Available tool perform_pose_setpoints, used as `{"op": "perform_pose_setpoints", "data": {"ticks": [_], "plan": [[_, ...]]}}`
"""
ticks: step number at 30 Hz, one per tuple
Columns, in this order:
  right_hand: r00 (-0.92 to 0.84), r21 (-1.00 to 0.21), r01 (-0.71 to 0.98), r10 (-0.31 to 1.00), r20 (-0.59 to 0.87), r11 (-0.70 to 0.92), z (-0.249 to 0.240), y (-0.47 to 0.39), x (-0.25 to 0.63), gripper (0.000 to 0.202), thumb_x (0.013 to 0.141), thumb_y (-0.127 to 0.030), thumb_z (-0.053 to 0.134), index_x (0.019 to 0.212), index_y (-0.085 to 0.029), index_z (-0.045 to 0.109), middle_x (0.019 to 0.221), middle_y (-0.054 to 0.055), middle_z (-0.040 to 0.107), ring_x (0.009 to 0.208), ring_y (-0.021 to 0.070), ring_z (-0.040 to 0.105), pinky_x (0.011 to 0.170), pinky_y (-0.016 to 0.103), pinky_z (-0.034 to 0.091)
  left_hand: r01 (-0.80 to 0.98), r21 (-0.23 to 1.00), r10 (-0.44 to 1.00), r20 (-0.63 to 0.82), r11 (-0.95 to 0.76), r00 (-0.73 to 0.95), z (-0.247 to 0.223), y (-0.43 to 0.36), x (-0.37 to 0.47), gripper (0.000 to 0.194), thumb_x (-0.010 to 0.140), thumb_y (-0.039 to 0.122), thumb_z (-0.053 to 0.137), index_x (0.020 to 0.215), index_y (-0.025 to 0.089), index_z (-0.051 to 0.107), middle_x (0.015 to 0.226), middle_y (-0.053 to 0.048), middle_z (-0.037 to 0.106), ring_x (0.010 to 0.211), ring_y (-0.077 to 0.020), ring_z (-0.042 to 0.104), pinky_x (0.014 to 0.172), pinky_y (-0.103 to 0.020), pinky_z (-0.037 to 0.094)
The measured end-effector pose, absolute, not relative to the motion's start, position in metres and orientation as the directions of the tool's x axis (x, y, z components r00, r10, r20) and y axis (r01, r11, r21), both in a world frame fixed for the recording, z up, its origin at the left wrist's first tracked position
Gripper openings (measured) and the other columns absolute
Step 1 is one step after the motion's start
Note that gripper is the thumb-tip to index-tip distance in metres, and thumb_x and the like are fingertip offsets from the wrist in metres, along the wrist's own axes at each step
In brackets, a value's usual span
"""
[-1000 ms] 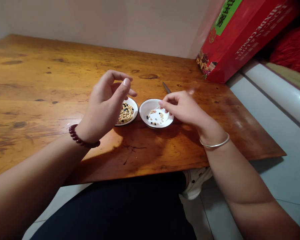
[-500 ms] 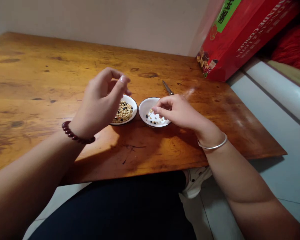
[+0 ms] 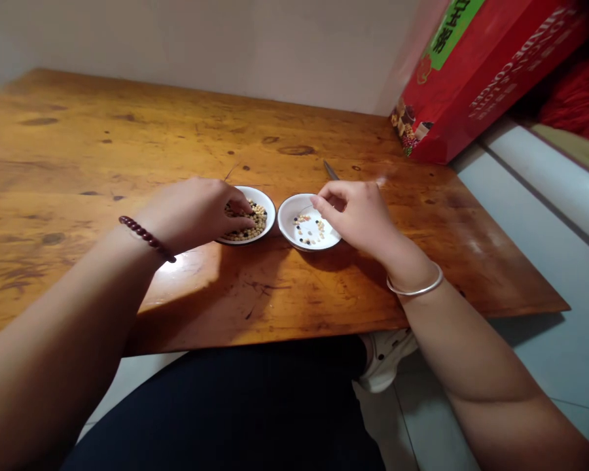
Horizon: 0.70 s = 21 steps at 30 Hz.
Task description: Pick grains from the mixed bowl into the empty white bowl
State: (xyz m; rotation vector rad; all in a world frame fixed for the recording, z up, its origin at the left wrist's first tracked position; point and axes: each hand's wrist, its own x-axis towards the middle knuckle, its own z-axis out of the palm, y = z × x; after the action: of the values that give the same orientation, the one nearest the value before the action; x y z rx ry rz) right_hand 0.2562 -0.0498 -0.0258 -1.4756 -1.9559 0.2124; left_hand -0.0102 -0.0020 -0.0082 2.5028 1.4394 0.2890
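Observation:
My left hand (image 3: 203, 212) reaches into the left white bowl (image 3: 269, 208), its thumb and fingers apart among the small pale-yellow and black beans (image 3: 258, 221). No bean shows clearly between those fingers. Over the right edge of the right white bowl (image 3: 285, 232), my right hand (image 3: 356, 212) is closed in a pinch. A faint thin thread (image 3: 305, 207) seems to run from its fingertips into the bowl. A few pale and black beans (image 3: 320, 227) lie loosely in a ring on that bowl's bottom.
Behind the right bowl lies a dark pointed metal tool (image 3: 330, 170), partly hidden by my right hand. A large red box (image 3: 471, 85) stands at the right rear, near the wall. The wooden table's (image 3: 216, 327) front edge runs above my lap.
My left hand has come down from above the left bowl into its beans, and its fingers have spread. My right hand has shifted slightly right, still pinched, uncovering more of the right bowl.

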Motion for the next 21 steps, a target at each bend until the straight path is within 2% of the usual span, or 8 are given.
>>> {"op": "perform_pose_setpoints", "data": {"ticks": [3,6,14,21], "plan": [[-0.106,-0.505,0.790,0.889,0.446,0.348,-0.027,-0.049,0.256,0.025,0.092,-0.037,0.063,0.074,-0.020,0.069,0.070,0.002,0.070,0.063,0.0145,0.059,0.061,0.030,0.037,0.854,0.199,0.872,0.005,-0.481,0.490,-0.006,-0.004,-0.006,0.022,0.078,0.046,0.069,0.085,0.029,0.080,0.076,-0.005,0.073,0.071,-0.0232,0.065,0.072,-0.032,0.045],[-0.073,-0.511,0.787,0.874,0.480,0.346,-0.027,-0.049,0.255,0.025,0.092,-0.038,0.063,0.075,-0.020,0.068,0.072,0.003,0.071,0.064,0.0148,0.060,0.062,0.030,0.038,0.863,0.178,0.880,0.032,-0.472,0.475,-0.003,-0.009,0.002,0.028,0.080,0.049,0.068,0.093,0.027,0.079,0.085,-0.006,0.075,0.080,-0.0256,0.067,0.076,-0.032,0.046],[-0.064,-0.491,0.797,0.857,0.511,0.352,-0.028,-0.052,0.251,0.027,0.093,-0.039,0.061,0.076,-0.019,0.068,0.071,0.004,0.070,0.063,0.0150,0.059,0.062,0.030,0.037,0.855,0.104,0.861,0.095,-0.508,0.500,-0.009,-0.015,0.015,0.034,0.089,0.043,0.057,0.107,0.022,0.077,0.102,-0.010,0.074,0.095,-0.0274,0.068,0.081,-0.034,0.049],[-0.079,-0.494,0.802,0.879,0.470,0.335,-0.028,-0.054,0.248,0.028,0.094,-0.039,0.060,0.076,-0.019,0.069,0.072,0.004,0.071,0.063,0.0148,0.057,0.062,0.030,0.036,0.841,0.062,0.842,0.100,-0.537,0.530,-0.007,-0.018,0.017,0.030,0.093,0.037,0.052,0.103,0.022,0.076,0.103,-0.009,0.073,0.093,-0.0248,0.067,0.077,-0.032,0.050]]}}
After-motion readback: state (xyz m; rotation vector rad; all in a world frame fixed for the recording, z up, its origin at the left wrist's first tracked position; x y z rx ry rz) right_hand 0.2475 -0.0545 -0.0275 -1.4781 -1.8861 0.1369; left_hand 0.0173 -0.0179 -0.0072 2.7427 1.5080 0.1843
